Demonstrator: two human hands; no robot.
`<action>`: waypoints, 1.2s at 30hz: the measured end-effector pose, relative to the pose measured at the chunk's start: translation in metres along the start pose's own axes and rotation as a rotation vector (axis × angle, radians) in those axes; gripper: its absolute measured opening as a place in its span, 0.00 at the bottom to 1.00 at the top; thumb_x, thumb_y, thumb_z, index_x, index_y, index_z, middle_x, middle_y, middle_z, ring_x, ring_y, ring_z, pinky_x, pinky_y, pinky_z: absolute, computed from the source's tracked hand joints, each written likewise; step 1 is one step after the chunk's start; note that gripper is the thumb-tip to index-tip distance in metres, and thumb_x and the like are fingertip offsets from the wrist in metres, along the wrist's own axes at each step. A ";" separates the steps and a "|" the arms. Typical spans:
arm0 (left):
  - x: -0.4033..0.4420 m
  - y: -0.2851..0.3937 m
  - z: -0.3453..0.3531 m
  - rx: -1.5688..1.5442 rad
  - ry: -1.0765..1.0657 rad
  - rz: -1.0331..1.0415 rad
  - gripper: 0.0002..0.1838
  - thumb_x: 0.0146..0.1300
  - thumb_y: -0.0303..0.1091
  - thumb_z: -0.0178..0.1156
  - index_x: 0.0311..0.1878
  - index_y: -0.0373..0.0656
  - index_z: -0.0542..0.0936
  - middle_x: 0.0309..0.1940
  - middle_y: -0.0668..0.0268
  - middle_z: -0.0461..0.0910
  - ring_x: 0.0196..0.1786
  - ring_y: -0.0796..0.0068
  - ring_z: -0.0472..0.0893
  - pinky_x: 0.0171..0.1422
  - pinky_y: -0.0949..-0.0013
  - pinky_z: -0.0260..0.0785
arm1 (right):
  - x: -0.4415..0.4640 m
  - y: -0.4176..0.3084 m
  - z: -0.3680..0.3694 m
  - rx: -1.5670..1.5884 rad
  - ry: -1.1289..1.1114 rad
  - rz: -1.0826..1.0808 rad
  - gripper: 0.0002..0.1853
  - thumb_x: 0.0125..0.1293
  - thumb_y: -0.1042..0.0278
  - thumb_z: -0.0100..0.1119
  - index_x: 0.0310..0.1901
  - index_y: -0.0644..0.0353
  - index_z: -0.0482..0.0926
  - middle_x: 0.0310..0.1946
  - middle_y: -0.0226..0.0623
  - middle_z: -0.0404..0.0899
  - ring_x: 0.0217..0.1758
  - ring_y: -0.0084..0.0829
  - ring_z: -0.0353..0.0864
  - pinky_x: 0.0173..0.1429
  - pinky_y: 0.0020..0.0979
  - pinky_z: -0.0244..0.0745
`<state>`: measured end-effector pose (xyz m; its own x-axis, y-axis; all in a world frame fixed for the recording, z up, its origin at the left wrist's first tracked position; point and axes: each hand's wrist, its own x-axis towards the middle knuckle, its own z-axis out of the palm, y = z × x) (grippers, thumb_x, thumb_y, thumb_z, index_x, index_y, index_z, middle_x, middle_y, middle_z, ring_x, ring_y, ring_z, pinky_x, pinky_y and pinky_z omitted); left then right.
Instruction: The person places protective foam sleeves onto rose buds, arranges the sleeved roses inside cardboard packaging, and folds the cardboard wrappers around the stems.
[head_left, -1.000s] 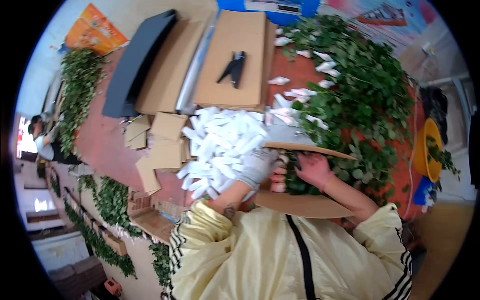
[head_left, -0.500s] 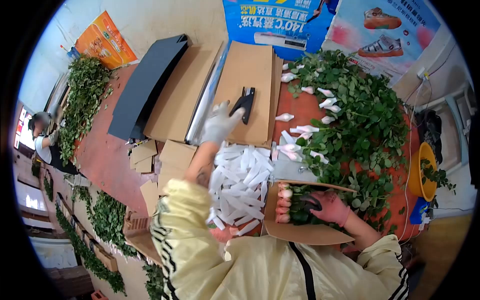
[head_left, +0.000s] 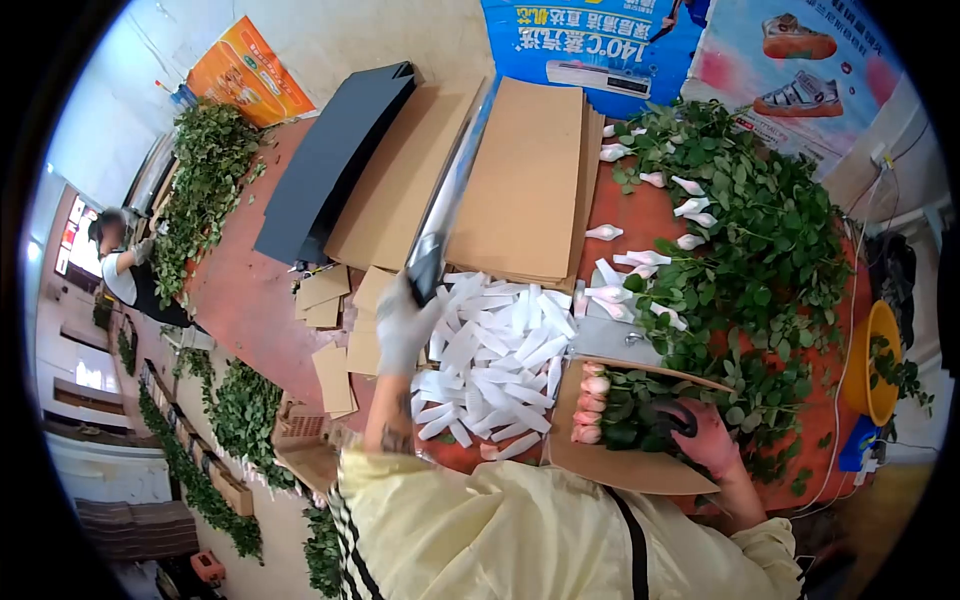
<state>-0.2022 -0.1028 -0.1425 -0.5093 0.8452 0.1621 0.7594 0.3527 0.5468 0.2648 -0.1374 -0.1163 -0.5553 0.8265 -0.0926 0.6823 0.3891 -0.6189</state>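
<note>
My left hand, in a white glove, is closed around a black stapler above the left edge of a pile of white paper strips. On the right, my right hand, in a pink glove, curls around a black curved tool whose kind I cannot make out. It is over the green leaves of a rose bunch, whose pink rose heads line up at the left end. Brown cardboard stands around this bunch, open at the top.
A stack of cardboard sheets and dark grey sheets lie at the back. Leafy rose stems with white-wrapped heads cover the right side. A yellow basin stands far right. Another person is at the far left.
My left hand has taken the stapler off the cardboard stack and brought it toward me, over the paper strips. My right hand, with the black tool, has shifted slightly away from the rose heads.
</note>
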 end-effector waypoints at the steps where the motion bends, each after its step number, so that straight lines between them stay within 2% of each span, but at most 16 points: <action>1: -0.011 -0.023 -0.007 0.064 0.027 -0.048 0.35 0.44 0.45 0.62 0.55 0.32 0.70 0.43 0.47 0.76 0.50 0.47 0.74 0.56 0.53 0.66 | -0.003 -0.001 0.004 -0.007 0.032 0.045 0.23 0.49 0.68 0.63 0.50 0.56 0.77 0.43 0.45 0.77 0.45 0.47 0.77 0.49 0.38 0.73; 5: -0.036 -0.094 0.001 0.367 0.134 -0.007 0.39 0.45 0.43 0.63 0.60 0.32 0.67 0.52 0.47 0.70 0.56 0.49 0.70 0.63 0.56 0.62 | 0.003 0.014 0.034 -0.060 0.135 -0.016 0.23 0.49 0.66 0.64 0.51 0.54 0.77 0.42 0.43 0.78 0.44 0.47 0.77 0.48 0.39 0.73; 8: -0.032 -0.059 -0.012 0.418 0.045 -0.058 0.39 0.45 0.45 0.66 0.60 0.34 0.67 0.50 0.49 0.72 0.55 0.50 0.70 0.60 0.55 0.63 | 0.022 -0.018 0.011 -0.014 -0.039 -0.068 0.23 0.50 0.65 0.63 0.51 0.54 0.77 0.43 0.43 0.78 0.45 0.46 0.77 0.49 0.38 0.73; 10: -0.020 -0.016 -0.009 0.315 0.303 0.340 0.34 0.45 0.44 0.68 0.55 0.37 0.71 0.46 0.50 0.73 0.50 0.51 0.73 0.56 0.53 0.64 | 0.020 -0.024 0.004 -0.026 -0.054 -0.037 0.22 0.51 0.66 0.62 0.50 0.55 0.77 0.44 0.44 0.78 0.45 0.45 0.77 0.50 0.37 0.72; 12: 0.002 0.034 0.013 0.106 0.185 0.510 0.30 0.43 0.42 0.70 0.50 0.41 0.72 0.46 0.53 0.75 0.53 0.49 0.72 0.57 0.52 0.63 | 0.017 -0.017 0.006 0.011 0.047 -0.105 0.21 0.52 0.66 0.61 0.50 0.56 0.77 0.43 0.44 0.78 0.46 0.45 0.77 0.50 0.38 0.72; 14: 0.025 0.060 0.056 0.316 -0.002 0.601 0.39 0.43 0.50 0.69 0.60 0.46 0.70 0.61 0.54 0.68 0.68 0.54 0.62 0.72 0.54 0.50 | 0.011 -0.023 -0.001 0.023 -0.035 -0.026 0.26 0.47 0.68 0.67 0.51 0.62 0.74 0.50 0.46 0.76 0.52 0.46 0.75 0.59 0.37 0.69; 19: 0.041 0.070 0.098 0.499 -0.257 0.660 0.42 0.43 0.51 0.68 0.64 0.48 0.67 0.66 0.57 0.63 0.70 0.57 0.60 0.73 0.53 0.45 | -0.012 -0.011 -0.003 -0.032 -0.009 -0.091 0.26 0.50 0.64 0.65 0.53 0.62 0.74 0.50 0.44 0.76 0.52 0.43 0.75 0.59 0.36 0.69; 23: 0.069 0.063 0.089 0.580 -0.406 0.807 0.32 0.53 0.53 0.61 0.61 0.53 0.71 0.62 0.61 0.71 0.64 0.63 0.70 0.68 0.58 0.58 | -0.029 -0.008 -0.015 0.153 -0.011 0.025 0.26 0.51 0.66 0.64 0.53 0.66 0.74 0.48 0.46 0.77 0.49 0.39 0.77 0.56 0.33 0.71; 25: 0.086 0.086 0.064 0.667 -0.708 0.664 0.22 0.57 0.51 0.56 0.52 0.52 0.79 0.48 0.57 0.80 0.53 0.58 0.78 0.58 0.59 0.68 | -0.026 -0.011 -0.028 0.282 -0.009 0.041 0.26 0.53 0.67 0.64 0.53 0.70 0.72 0.46 0.47 0.78 0.46 0.35 0.79 0.53 0.33 0.73; 26: 0.086 0.096 0.050 0.546 -0.532 0.620 0.19 0.59 0.50 0.54 0.48 0.51 0.80 0.43 0.57 0.81 0.49 0.56 0.79 0.55 0.58 0.70 | -0.027 -0.009 -0.032 0.284 0.002 0.042 0.26 0.53 0.67 0.64 0.53 0.70 0.72 0.46 0.47 0.78 0.46 0.35 0.79 0.53 0.33 0.73; 28: 0.090 0.118 0.026 0.320 -0.215 0.455 0.16 0.61 0.47 0.52 0.43 0.49 0.81 0.38 0.57 0.82 0.44 0.54 0.80 0.50 0.57 0.72 | -0.022 -0.024 -0.051 1.164 -0.080 0.058 0.31 0.56 0.60 0.67 0.56 0.70 0.69 0.46 0.45 0.78 0.46 0.37 0.80 0.52 0.35 0.76; 29: 0.092 0.124 0.018 0.217 -0.076 0.326 0.15 0.62 0.45 0.52 0.43 0.47 0.81 0.37 0.58 0.82 0.43 0.55 0.81 0.48 0.57 0.72 | -0.016 -0.023 -0.058 1.205 -0.115 -0.010 0.32 0.58 0.56 0.65 0.58 0.69 0.67 0.47 0.46 0.78 0.47 0.38 0.80 0.51 0.37 0.77; 31: 0.075 0.146 -0.014 0.006 0.213 0.622 0.11 0.62 0.39 0.52 0.41 0.47 0.81 0.33 0.57 0.82 0.39 0.56 0.81 0.43 0.58 0.73 | -0.008 -0.038 -0.078 1.212 -0.136 -0.006 0.35 0.63 0.47 0.58 0.62 0.67 0.64 0.51 0.47 0.76 0.49 0.42 0.80 0.51 0.41 0.78; 33: 0.024 0.191 -0.040 -0.035 0.206 0.941 0.08 0.60 0.34 0.54 0.40 0.50 0.81 0.30 0.58 0.81 0.35 0.59 0.81 0.39 0.58 0.72 | 0.013 -0.056 -0.087 1.438 -0.170 0.051 0.37 0.65 0.41 0.51 0.64 0.64 0.62 0.55 0.48 0.74 0.53 0.46 0.78 0.53 0.46 0.76; 35: -0.037 0.229 -0.067 0.391 -0.019 1.066 0.10 0.55 0.33 0.56 0.41 0.55 0.81 0.29 0.65 0.80 0.32 0.67 0.80 0.34 0.62 0.70 | 0.033 -0.062 -0.088 1.806 -0.314 0.029 0.38 0.66 0.37 0.46 0.66 0.62 0.61 0.58 0.48 0.72 0.57 0.50 0.75 0.56 0.51 0.73; 36: -0.059 0.224 -0.062 0.113 0.136 1.315 0.11 0.48 0.28 0.62 0.36 0.52 0.81 0.27 0.73 0.79 0.25 0.71 0.75 0.29 0.66 0.66 | 0.040 -0.068 -0.092 1.915 -0.400 0.006 0.39 0.65 0.35 0.45 0.66 0.60 0.61 0.58 0.48 0.72 0.59 0.52 0.73 0.57 0.52 0.72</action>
<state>-0.0270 -0.0991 0.0215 0.5949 0.5362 0.5988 0.7408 -0.6548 -0.1496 0.2395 -0.0933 -0.0063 -0.8013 0.5941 -0.0698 -0.4935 -0.7225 -0.4841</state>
